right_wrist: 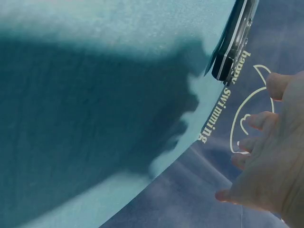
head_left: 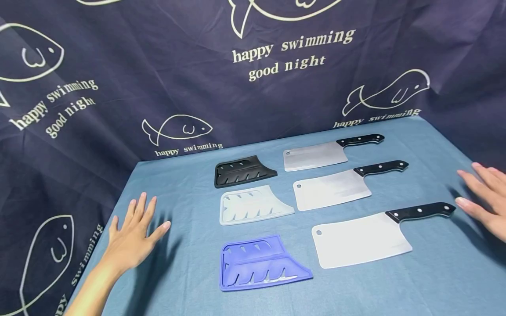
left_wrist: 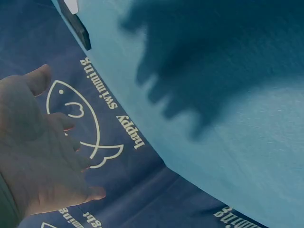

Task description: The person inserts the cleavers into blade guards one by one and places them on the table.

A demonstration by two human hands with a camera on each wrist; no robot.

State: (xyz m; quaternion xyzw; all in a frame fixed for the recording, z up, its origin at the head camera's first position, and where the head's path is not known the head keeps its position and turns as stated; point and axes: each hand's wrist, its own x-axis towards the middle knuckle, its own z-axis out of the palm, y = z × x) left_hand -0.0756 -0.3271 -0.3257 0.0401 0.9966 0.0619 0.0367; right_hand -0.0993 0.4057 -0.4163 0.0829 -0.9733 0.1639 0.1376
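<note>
My left hand [head_left: 134,239] hovers over the left side of the table, fingers spread and holding nothing. At the right edge of the head view is my right hand [head_left: 488,197], also spread and bare, near the handle of the closest cleaver [head_left: 359,241]. Behind that lie a middle cleaver [head_left: 334,191] and a far cleaver [head_left: 316,156], all with black riveted handles pointing right. To their left sit three blade covers in a column: a black cover [head_left: 241,171] at the back, a pale white cover [head_left: 253,206] in the middle, and a blue-purple cover [head_left: 261,265] in front.
A light blue cloth [head_left: 189,263] covers the table. Dark navy fabric [head_left: 178,66] with white fish drawings and lettering hangs behind it and along the sides. Shadows of both hands fall on the cloth.
</note>
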